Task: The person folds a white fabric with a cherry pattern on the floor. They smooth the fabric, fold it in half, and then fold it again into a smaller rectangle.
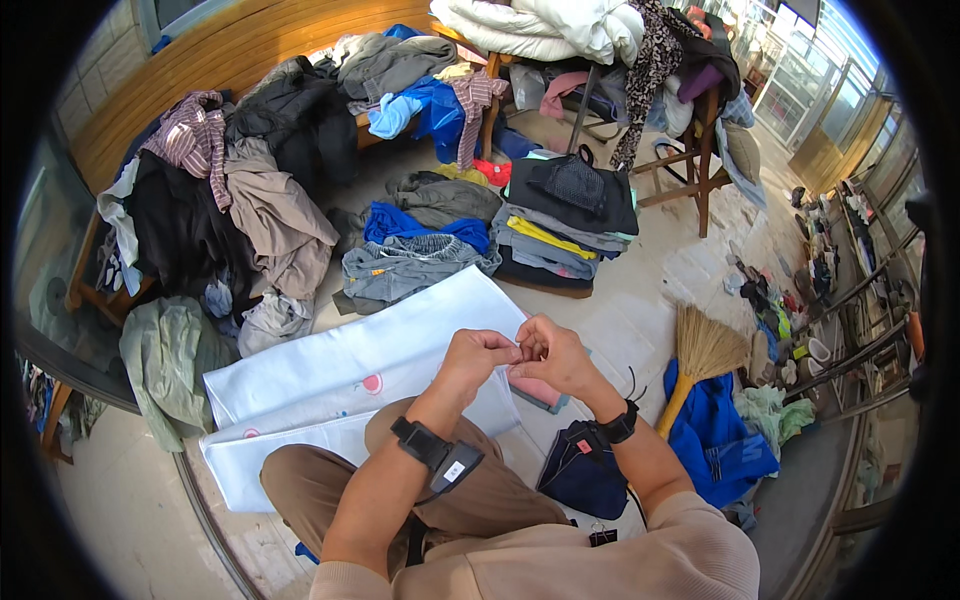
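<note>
My left hand (480, 361) and my right hand (553, 354) meet fingertip to fingertip at the right edge of a pale blue-white cloth (360, 330). The cloth lies in long folds before my knees, and red printed shapes show on its inner side. Both hands have bent, pinching fingers; whether something small or the cloth's edge is between them I cannot tell. Just beyond the cloth lie grey trousers with an elastic waist (416, 262). A stack of folded clothes (559, 232) stands behind my hands. Below my right hand a pink folded cloth (536, 386) partly shows.
Heaped clothes (281, 210) cover a wooden bench (300, 30) at the back left. A straw broom (705, 349) lies over a blue fabric item (720, 450) at the right, near a dark navy pouch (581, 472). Shoes stand on a rack (855, 330) at the far right.
</note>
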The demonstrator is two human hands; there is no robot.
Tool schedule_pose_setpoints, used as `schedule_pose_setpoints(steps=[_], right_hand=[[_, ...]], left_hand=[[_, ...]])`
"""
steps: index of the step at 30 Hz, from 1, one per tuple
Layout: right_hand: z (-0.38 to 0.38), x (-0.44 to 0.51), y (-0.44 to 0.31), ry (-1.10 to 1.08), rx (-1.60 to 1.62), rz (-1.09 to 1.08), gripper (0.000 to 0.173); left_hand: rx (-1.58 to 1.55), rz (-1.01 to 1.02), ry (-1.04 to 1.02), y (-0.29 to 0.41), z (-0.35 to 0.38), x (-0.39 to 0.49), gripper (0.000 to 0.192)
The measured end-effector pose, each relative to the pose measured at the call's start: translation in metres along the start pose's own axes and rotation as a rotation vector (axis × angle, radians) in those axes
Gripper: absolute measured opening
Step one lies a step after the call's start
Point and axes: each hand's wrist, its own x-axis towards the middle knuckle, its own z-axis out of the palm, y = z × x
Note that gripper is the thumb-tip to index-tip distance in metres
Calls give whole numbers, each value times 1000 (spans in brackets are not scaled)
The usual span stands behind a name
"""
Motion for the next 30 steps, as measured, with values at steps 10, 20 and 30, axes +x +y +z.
schedule_pose_setpoints(steps=[10,20,30], right_hand=[[-2,0,26,29,354,42,13],[0,-22,28,22,192,-82,14],[-94,-31,140,24,-20,298,30]], left_hand=[[-58,61,-1,-12,3,9,14],[217,-28,-171,-14,11,6,27],[273,29,-87,25,20,-6,39]])
